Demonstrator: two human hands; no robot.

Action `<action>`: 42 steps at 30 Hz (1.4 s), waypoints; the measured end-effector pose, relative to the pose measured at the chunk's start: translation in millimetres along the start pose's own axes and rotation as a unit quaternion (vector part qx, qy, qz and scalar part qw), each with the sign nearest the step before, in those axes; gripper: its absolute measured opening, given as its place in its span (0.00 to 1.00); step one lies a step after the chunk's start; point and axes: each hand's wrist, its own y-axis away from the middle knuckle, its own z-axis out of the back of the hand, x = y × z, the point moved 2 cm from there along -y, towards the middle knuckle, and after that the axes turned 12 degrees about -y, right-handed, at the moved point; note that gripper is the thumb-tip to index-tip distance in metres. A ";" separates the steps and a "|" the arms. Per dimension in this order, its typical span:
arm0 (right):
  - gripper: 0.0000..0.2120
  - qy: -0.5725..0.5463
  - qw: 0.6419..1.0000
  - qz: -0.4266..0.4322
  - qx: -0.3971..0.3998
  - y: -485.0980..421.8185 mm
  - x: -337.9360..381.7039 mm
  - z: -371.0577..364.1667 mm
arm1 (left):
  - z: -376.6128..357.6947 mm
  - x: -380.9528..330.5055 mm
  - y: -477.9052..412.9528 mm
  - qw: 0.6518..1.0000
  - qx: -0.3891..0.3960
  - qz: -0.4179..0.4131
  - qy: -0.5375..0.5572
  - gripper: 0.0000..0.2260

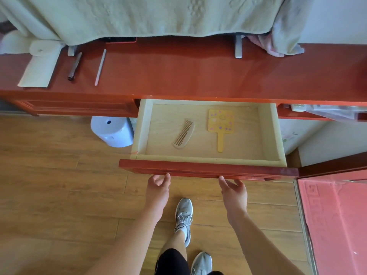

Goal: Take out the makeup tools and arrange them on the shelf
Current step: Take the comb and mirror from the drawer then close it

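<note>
Head view, looking down on an open drawer pulled out from a red wooden unit.

- Inside the drawer: a wooden comb left of centre, lying flat at a slant; a yellow hand mirror right of centre, handle toward the drawer front. The two lie apart. Nothing else shows in the drawer.
- Above the drawer, the red shelf top. Far to the drawer's upper left on that top lie a dark pen-like tool and a thin pale pencil, side by side, not touching. These look already placed.
- Left hand sits just below the drawer front, palm up, fingers loosely curled, holding nothing.
- Right hand is also just below the drawer front, fingers relaxed and spread, empty. Fingertips of both hands reach the front's lower edge; contact cannot be confirmed.
- Left of the drawer, under the unit, a pale blue bin. A green cloth hangs over the back of the shelf top.

Progress, as judged: roughly half done. Two slim tools are out; comb and mirror remain to be lifted and set on the shelf top, where there is bare space directly above the drawer.
</note>
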 end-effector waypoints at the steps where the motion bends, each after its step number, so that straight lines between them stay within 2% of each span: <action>1: 0.33 0.066 0.998 0.017 0.005 2.0 3.6 2.1 | 3.0 0.8 2.2 0.994 -0.005 -0.007 -0.107 0.26; 2: 0.32 0.141 0.989 0.037 0.007 3.7 6.8 4.6 | 6.8 2.7 3.0 0.976 -0.018 -0.021 -0.214 0.28; 4: 0.30 0.278 0.956 0.097 0.007 9.1 14.7 10.7 | 13.3 2.2 6.3 0.914 -0.050 -0.083 -0.394 0.30; 6: 0.29 0.408 0.896 0.174 0.014 15.9 24.6 16.3 | 17.0 -2.9 11.5 0.843 -0.085 -0.146 -0.511 0.28; 7: 0.28 0.471 0.858 0.203 0.020 20.0 30.9 18.3 | 18.4 -7.3 15.1 0.816 -0.097 -0.165 -0.545 0.28; 9: 0.27 0.557 0.797 0.231 0.036 26.2 40.8 23.4 | 21.4 -14.4 21.9 0.788 -0.103 -0.178 -0.580 0.27; 11: 0.27 0.580 0.776 0.241 0.049 35.0 50.5 29.2 | 24.2 -20.4 31.2 0.775 -0.101 -0.188 -0.595 0.27; 17: 0.23 0.566 0.765 0.299 0.068 76.9 84.7 44.4 | 30.9 -47.6 83.5 0.775 -0.113 -0.227 -0.578 0.26; 21: 0.22 0.530 0.774 0.336 0.080 105.6 110.9 51.7 | 37.9 -69.4 117.4 0.792 -0.132 -0.251 -0.541 0.25; 28: 0.23 0.510 0.776 0.362 0.082 127.7 155.7 51.8 | 45.7 -112.4 139.9 0.771 -0.153 -0.297 -0.542 0.26; 36: 0.25 0.510 0.780 0.355 0.080 103.3 195.4 19.3 | 39.9 -167.0 102.0 0.751 -0.156 -0.351 -0.538 0.21; 40: 0.24 0.520 0.784 0.329 0.073 74.2 207.4 0.2 | 28.8 -186.3 65.5 0.762 -0.136 -0.347 -0.529 0.22; 42: 0.23 0.521 0.787 0.324 0.067 60.6 212.5 -8.2 | 23.5 -192.5 49.4 0.757 -0.125 -0.350 -0.537 0.22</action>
